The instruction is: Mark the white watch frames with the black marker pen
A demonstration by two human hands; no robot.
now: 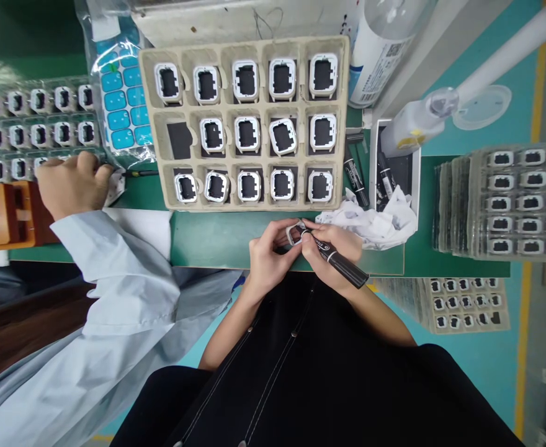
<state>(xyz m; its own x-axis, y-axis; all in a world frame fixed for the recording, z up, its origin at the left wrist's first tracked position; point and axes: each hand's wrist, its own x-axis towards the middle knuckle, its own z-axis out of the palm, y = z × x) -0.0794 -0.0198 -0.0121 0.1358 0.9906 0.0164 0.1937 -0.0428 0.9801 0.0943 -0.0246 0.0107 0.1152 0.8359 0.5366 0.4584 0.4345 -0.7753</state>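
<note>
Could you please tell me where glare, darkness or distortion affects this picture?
In the head view, glare streaks the clear plastic bag; in the head view, the upper-left corner looks dark; in the head view, the white pole appears stretched toward the edge, while the marker in the right hand looks fairly clear.

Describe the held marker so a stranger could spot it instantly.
Find the big beige tray of white frames on the green table. Just below it in view, the right hand grips a thick black marker. Being held sets it apart from the loose markers right of the tray.
</note>
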